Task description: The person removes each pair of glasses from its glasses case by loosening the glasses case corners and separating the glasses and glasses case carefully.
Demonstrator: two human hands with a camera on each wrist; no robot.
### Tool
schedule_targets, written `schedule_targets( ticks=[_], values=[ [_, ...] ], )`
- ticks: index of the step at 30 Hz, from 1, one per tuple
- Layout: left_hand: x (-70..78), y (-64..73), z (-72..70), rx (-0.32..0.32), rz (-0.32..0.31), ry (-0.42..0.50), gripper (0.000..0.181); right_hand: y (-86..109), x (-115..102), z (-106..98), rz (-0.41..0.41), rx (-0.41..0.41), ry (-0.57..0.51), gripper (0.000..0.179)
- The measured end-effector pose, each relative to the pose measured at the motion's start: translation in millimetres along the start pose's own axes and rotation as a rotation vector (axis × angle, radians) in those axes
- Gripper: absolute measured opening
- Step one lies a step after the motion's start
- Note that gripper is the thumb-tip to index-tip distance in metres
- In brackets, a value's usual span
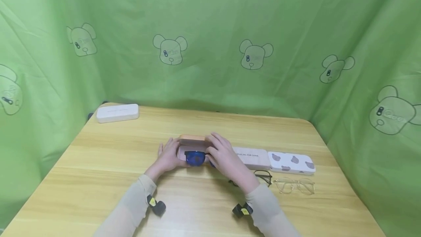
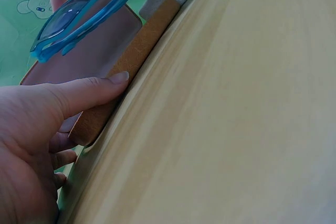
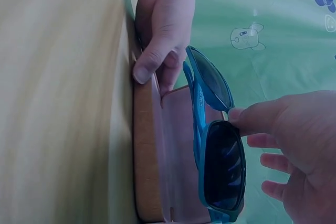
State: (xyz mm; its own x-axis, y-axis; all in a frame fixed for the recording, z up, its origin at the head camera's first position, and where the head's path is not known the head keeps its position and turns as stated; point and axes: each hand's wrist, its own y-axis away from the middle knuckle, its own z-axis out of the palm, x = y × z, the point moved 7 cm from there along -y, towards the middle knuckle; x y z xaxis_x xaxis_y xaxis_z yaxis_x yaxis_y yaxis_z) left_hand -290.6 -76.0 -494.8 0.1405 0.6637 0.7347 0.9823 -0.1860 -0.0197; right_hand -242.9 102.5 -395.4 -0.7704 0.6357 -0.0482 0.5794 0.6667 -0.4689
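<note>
An orange-brown glasses case point(image 1: 192, 137) with a pale lining stands with its lid up near the middle of the table. My left hand point(image 1: 168, 156) grips its left end, the thumb lying along the front wall point(image 2: 97, 121). My right hand point(image 1: 227, 156) holds blue-framed sunglasses point(image 1: 195, 158) with dark lenses over the case opening. In the right wrist view, the thumb point(image 3: 247, 119) pinches the sunglasses at the bridge, and the temples are folded behind the lenses. The right forearm partly covers a pair of black-framed glasses point(image 1: 263, 171) on the table.
To the right lie a pale printed case point(image 1: 252, 158) and, beside it, a white case with brown bear shapes point(image 1: 291, 162). Clear-framed glasses point(image 1: 285, 185) lie in front of these. Another white case point(image 1: 117, 113) sits at the back left corner. Green curtain point(image 1: 210, 83) surrounds the table.
</note>
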Motion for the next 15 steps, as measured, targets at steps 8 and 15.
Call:
schedule_targets(
  ticks=[8,15],
  values=[
    [1.3,0.3,-0.8,0.004,0.005,-0.043,0.095,8.7,-5.4,3.6,-0.002,-0.035,0.029,0.008],
    [0.7,0.0,-1.2,0.006,0.007,-0.045,0.097,16.4,-11.5,4.3,-0.027,-0.048,0.027,0.008]
  ],
)
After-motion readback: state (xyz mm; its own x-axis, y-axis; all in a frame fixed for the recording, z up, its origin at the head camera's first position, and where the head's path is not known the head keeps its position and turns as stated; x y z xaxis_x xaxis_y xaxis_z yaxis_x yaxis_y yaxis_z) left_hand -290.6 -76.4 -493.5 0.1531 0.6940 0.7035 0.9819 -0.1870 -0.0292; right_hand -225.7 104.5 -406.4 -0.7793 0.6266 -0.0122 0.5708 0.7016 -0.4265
